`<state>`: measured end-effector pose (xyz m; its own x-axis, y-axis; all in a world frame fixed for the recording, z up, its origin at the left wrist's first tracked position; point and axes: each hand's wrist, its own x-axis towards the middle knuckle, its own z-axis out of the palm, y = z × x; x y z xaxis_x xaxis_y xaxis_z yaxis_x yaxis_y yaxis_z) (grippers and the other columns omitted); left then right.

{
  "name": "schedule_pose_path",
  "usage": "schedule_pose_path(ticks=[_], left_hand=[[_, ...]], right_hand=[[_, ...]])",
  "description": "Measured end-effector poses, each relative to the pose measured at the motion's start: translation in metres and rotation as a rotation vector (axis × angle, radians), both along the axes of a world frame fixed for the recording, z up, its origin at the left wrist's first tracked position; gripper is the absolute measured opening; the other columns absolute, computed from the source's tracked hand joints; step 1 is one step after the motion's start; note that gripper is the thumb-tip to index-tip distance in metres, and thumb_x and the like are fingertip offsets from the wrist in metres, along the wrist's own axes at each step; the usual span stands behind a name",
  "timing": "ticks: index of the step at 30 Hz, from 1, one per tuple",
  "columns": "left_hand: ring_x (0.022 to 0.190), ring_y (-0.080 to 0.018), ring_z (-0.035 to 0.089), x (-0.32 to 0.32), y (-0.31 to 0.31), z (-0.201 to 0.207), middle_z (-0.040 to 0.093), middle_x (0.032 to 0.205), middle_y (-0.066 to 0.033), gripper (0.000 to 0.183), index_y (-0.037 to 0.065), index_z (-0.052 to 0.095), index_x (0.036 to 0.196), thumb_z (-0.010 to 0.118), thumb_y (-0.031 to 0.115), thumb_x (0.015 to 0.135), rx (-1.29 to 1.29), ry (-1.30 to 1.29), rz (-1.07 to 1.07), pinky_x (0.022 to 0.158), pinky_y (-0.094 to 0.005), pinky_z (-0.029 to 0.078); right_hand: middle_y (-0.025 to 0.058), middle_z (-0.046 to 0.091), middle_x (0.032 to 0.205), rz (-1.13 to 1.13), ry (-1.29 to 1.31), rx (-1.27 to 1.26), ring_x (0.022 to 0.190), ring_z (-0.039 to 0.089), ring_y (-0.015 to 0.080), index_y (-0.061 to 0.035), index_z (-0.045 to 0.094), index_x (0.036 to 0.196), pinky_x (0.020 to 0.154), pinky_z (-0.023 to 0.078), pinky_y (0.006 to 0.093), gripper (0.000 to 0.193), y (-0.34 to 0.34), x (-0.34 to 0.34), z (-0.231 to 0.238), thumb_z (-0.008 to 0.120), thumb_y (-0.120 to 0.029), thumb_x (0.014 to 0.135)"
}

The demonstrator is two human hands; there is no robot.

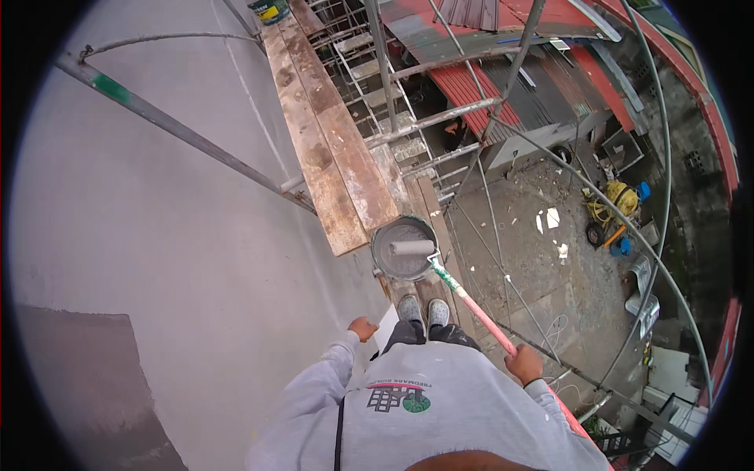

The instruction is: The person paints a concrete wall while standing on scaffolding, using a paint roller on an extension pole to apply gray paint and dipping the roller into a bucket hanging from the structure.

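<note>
My right hand [525, 365] is wrapped round the long pink pole of a paint roller [479, 314]. The pole's far end is green and white with paint, and the roller's grey sleeve [411, 247] lies in a round bucket [378, 265] of grey paint. That bucket stands on the planks just beyond my feet. My left hand [363, 328] is closed, near the wall on my left. Right beside it shows a flat white piece [385, 330]; whether my fingers grip it is hidden.
I stand on narrow scaffold planks [330, 165] high above a yard [518, 228]. A smooth grey wall [196, 196] with a darker patch [86, 377] rises at left. Scaffold pipes [188, 129] cross on both sides. A dark bucket [269, 11] sits at the planks' far end.
</note>
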<state>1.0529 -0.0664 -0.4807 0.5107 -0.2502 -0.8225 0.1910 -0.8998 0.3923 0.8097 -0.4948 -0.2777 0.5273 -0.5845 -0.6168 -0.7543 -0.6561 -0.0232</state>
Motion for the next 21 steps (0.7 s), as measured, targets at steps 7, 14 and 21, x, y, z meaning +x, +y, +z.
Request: schedule_pose_path(ticks=[7, 14, 21], left_hand=[[0.074, -0.0227, 0.064, -0.038, 0.057, -0.002, 0.064, 0.095, -0.0103, 0.032, 0.001, 0.059, 0.106, 0.061, 0.030, 0.090, -0.020, 0.313, 0.626, 0.061, -0.0367, 0.056], [0.078, -0.0230, 0.065, -0.040, 0.051, 0.004, 0.065, 0.098, -0.0106, 0.035, 0.002, 0.059, 0.109, 0.061, 0.032, 0.091, -0.059, 0.260, 0.676, 0.065, -0.0366, 0.057], [0.073, -0.0206, 0.065, -0.006, 0.046, 0.008, 0.066, 0.094, -0.0089, 0.032, 0.002, 0.060, 0.107, 0.063, 0.029, 0.091, -0.123, 0.157, 0.704, 0.059, -0.0347, 0.057]], right_hand=[[0.0234, 0.068, 0.086, 0.008, -0.005, 0.126, 0.083, 0.066, 0.0421, -0.0024, 0.067, 0.086, 0.074, 0.051, 0.0511, 0.033, -0.016, -0.035, -0.013, 0.068, -0.034, 0.078], [0.0263, 0.067, 0.083, -0.011, -0.023, 0.283, 0.080, 0.066, 0.0420, -0.0005, 0.069, 0.087, 0.072, 0.050, 0.0493, 0.036, -0.028, -0.072, -0.027, 0.072, -0.034, 0.076], [0.0129, 0.059, 0.063, -0.218, -0.098, 0.493, 0.061, 0.056, 0.0196, 0.0033, 0.062, 0.077, 0.060, 0.045, 0.0406, 0.027, -0.033, -0.113, 0.018, 0.071, -0.022, 0.077]])
